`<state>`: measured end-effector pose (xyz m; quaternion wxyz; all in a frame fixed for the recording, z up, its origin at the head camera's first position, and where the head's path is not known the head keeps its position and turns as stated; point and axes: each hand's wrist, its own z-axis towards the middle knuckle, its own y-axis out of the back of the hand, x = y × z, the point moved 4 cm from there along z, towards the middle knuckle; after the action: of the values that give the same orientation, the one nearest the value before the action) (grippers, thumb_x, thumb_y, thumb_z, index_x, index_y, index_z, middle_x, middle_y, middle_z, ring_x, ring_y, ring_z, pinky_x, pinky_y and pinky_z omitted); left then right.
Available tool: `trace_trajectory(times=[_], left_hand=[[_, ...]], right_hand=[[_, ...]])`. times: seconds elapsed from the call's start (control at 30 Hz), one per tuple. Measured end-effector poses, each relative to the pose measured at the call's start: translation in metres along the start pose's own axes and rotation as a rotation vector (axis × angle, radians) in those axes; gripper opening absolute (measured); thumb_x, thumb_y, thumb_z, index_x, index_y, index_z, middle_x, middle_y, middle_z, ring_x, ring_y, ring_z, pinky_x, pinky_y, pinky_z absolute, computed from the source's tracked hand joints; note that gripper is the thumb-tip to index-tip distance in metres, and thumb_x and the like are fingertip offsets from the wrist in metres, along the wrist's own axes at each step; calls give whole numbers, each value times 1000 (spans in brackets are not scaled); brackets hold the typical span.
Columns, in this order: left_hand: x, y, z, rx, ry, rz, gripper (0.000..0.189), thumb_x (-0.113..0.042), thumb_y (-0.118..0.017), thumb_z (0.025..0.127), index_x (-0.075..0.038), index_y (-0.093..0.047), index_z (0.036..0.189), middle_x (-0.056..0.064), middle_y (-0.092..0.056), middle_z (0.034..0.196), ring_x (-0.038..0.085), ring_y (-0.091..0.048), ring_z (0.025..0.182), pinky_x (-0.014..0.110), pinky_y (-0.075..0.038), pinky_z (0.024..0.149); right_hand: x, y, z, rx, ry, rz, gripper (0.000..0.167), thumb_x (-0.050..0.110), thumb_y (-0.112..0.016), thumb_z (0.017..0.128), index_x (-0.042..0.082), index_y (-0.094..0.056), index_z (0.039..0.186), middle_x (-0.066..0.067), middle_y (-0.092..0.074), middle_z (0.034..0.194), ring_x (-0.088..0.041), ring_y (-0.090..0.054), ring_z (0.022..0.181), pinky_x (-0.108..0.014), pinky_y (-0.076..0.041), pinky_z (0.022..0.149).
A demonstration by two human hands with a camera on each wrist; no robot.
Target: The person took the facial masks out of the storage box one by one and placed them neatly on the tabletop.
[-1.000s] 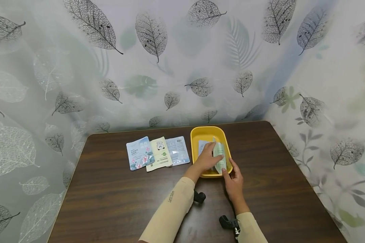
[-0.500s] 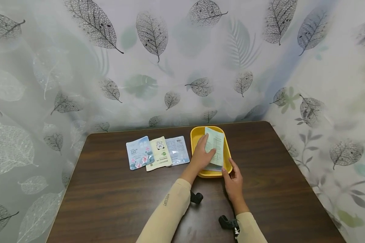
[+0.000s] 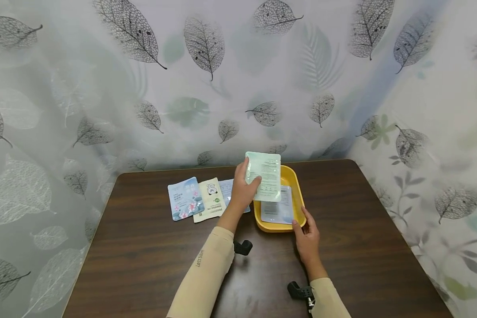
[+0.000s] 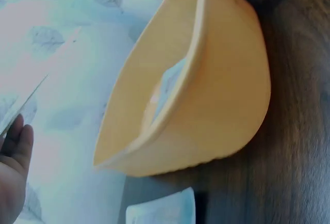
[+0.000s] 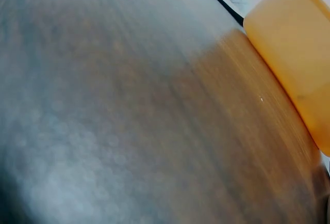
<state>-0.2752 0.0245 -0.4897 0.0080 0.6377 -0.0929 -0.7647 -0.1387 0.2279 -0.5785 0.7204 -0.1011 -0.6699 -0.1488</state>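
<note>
My left hand (image 3: 243, 189) pinches a pale green face mask packet (image 3: 265, 173) by its left side, thumb on the printed face. The packet is held up over the left part of a yellow plastic basin (image 3: 299, 201). Seen from the left wrist, the packet (image 4: 26, 97) is edge-on above the fingers, apart from the basin. Inside the basin lies a light blue-white packet (image 3: 277, 211), its upper part behind the green one. My right hand (image 3: 307, 237) grips the basin's near right rim between thumb and fingers. The right wrist view catches mainly table and the basin wall (image 5: 294, 48).
Left of the basin, a blue floral packet (image 3: 184, 198), a cream packet (image 3: 211, 201) and a pale blue one (image 3: 226, 189) overlap in a row on the brown wooden table (image 3: 143, 256). A leaf-patterned curtain (image 3: 222, 88) stands behind the table's far edge.
My left hand has lifted the green packet out of the basin and moved it up and left, uncovering the blue-white packet inside. The right hand stays at the basin's rim.
</note>
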Motion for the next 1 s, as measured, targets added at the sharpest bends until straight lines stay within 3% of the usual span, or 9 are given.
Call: trace_trajectory(times=[0.3,0.4,0.53,0.67,0.83,1.0], left_hand=[[17,47,-14,-147,62,-194,70,-14,-58,98,-18,-29,162,2,-35,161,28,-53,131,41,-48,108],[34,60,-24,-187,87,-184,69,-14,-59,99,-17,-31,162,4,-34,163,29,-43,144,45,-40,118],[58,69,-41,-236,158,-134,68,-15,-61,98,-15,-34,161,8,-29,167,29,-22,157,50,-22,128],[77,68,-56,-238,208,-67,70,-15,-62,96,-11,-34,160,13,-29,166,32,-24,156,51,-21,128],[88,63,-71,-219,202,57,71,-13,-63,93,-4,-36,158,17,-39,160,33,-36,149,53,-28,124],[91,60,-81,-146,115,268,73,-16,-65,90,5,-37,155,25,-43,154,41,-39,144,57,-32,120]], right_hand=[[-1,-1,-1,-2,0,-2,58,2,-59,100,4,-40,156,-19,-36,162,-35,-37,148,-4,-40,102],[-1,0,-1,-8,-3,-6,58,3,-59,101,4,-40,156,-19,-36,162,-35,-38,147,-3,-40,100],[-1,2,-1,-14,2,-11,57,4,-59,101,4,-41,155,-18,-37,162,-35,-38,147,-4,-40,102],[0,1,-1,-19,5,-10,57,4,-59,101,5,-42,155,-17,-38,161,-32,-39,147,-4,-40,103],[2,-2,-2,-12,4,-4,57,3,-60,101,3,-42,155,-19,-39,161,-31,-40,144,-5,-41,103],[2,-2,-2,-16,2,3,57,3,-59,101,3,-41,155,-19,-38,161,-30,-41,143,-4,-41,102]])
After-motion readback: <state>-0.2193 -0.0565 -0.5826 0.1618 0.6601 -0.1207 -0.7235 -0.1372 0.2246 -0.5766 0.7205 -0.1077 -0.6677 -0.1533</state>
